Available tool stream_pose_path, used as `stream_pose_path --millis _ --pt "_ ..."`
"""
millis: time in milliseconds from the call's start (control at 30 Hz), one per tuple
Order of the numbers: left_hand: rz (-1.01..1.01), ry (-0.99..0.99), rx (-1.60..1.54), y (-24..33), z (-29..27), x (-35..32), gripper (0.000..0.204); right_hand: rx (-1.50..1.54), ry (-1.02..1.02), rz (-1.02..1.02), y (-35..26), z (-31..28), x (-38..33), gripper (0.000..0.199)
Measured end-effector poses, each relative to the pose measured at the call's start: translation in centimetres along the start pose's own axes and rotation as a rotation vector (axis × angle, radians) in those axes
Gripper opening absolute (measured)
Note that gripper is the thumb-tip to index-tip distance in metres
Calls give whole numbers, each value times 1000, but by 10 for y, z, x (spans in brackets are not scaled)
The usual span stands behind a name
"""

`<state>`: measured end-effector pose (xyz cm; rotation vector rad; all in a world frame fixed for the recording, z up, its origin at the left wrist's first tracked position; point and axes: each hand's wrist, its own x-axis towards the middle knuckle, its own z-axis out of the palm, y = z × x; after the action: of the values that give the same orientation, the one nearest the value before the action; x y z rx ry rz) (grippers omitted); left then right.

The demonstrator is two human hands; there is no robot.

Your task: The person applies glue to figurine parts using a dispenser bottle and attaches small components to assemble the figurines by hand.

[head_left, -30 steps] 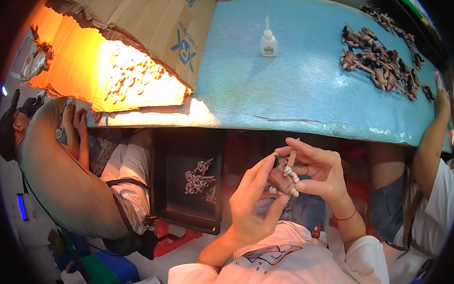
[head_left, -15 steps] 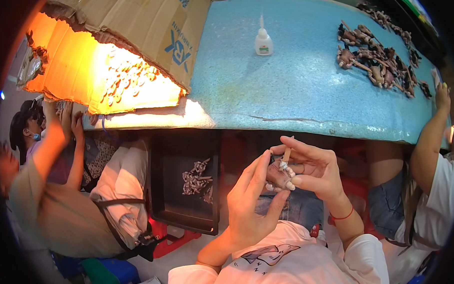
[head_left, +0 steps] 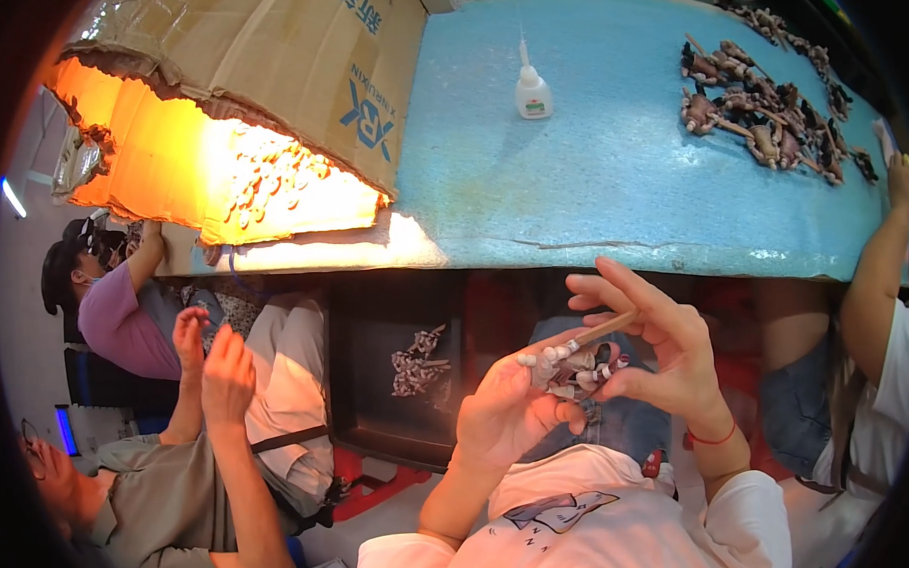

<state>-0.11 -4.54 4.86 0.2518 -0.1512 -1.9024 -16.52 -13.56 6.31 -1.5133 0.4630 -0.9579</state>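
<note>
Between my two hands, over my lap, is a small figurine [head_left: 576, 370] with white, pink and dark parts and a thin wooden-looking stick. My left hand [head_left: 501, 411] cradles its near left side, thumb and fingers closed around it. My right hand [head_left: 672, 361], a red cord at its wrist, pinches its right end with the thumb, the stick running up toward the raised fingers. My fingers cover part of the figurine. Left of my hands, below the table edge, a black bin [head_left: 374, 429] holds a small heap of similar pieces [head_left: 417, 367].
On the blue tabletop [head_left: 492, 198] stands a white squeeze bottle [head_left: 533, 93] with a thin nozzle. Figurines [head_left: 769, 123] lie heaped at the right. A cardboard box [head_left: 307, 74] at the left glows inside over small pieces [head_left: 271, 180]. Co-workers sit on both sides, one with raised hands [head_left: 227, 377].
The figurine has been turned in my hands, its stick now slanting to the right. My right fingers are spread higher. The left co-worker's hands have come down from the table.
</note>
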Motion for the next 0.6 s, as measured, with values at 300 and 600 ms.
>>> stream_pose_path --millis 300,600 --pt "-48 -87 -375 -13 -27 -12 59 -56 1 0 -14 10 -11 80" --pt "-35 -63 -318 -16 -8 -7 59 -376 69 -141 -23 15 -6 70"
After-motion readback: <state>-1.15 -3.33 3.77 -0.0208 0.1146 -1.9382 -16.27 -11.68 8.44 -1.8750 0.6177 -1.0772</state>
